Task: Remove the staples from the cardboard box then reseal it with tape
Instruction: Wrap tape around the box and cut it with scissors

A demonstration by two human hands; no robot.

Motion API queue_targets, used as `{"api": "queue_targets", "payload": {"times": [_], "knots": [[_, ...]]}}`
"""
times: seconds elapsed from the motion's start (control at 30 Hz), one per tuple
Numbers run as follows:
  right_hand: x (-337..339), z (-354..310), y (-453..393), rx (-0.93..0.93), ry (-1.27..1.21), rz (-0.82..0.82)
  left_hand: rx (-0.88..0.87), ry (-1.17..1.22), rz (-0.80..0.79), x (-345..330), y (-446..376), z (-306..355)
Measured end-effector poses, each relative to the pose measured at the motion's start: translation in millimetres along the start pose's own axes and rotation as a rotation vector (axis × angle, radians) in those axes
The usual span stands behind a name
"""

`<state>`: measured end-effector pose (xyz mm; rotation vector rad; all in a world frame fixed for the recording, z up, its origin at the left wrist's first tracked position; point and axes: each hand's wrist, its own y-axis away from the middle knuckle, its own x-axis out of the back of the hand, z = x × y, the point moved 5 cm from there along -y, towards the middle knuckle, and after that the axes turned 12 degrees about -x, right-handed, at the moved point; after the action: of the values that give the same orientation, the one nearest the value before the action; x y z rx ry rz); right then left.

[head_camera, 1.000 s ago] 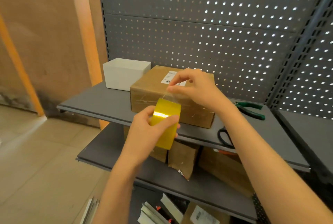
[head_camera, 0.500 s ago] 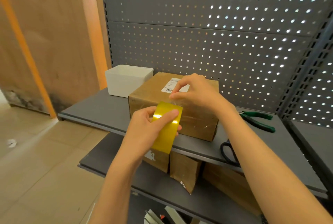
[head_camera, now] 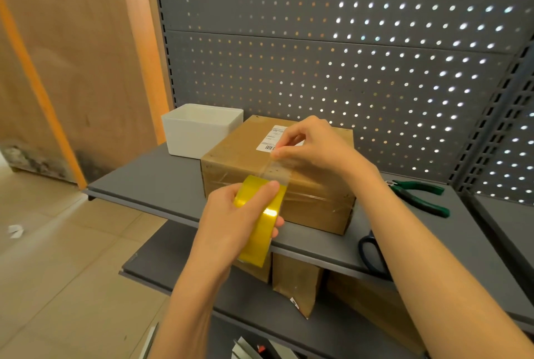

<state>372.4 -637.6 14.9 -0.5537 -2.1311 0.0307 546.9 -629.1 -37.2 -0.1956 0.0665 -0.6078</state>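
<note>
Grey perforated backing panel (head_camera: 318,69) rose behind the grey metal shelf (head_camera: 150,182) where you worked, with a wooden board (head_camera: 72,55) off to your left. On that shelf the cardboard box (head_camera: 239,153) sat closed, a white shipping label (head_camera: 271,139) on its top, just beside a white plastic bin (head_camera: 199,130) at its far left corner. Your left hand (head_camera: 231,223) was wrapped around the yellow tape roll (head_camera: 260,228), holding it in front of the box's near face with the thumb pressed across the roll's top. Your right hand (head_camera: 315,147) pinched the free end of the clear tape strip (head_camera: 277,172) between thumb and forefinger, over the near edge of the box top beside the label, so the strip ran from the roll up the front face. Green-handled pliers (head_camera: 419,194) lay on the shelf to your right, well apart from the box, and dark-handled scissors (head_camera: 370,251) rested near the shelf's front edge, partly hidden by your right forearm. Brown paper packages (head_camera: 297,280) stood on the lower shelf.
</note>
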Motion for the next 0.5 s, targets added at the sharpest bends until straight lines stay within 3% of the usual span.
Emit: {"api": "queue_targets", "payload": {"times": [0.5], "knots": [[-18, 28, -13, -0.090, -0.164, -0.135, 0.048, 0.037, 0.010, 0, -8, -14]]}}
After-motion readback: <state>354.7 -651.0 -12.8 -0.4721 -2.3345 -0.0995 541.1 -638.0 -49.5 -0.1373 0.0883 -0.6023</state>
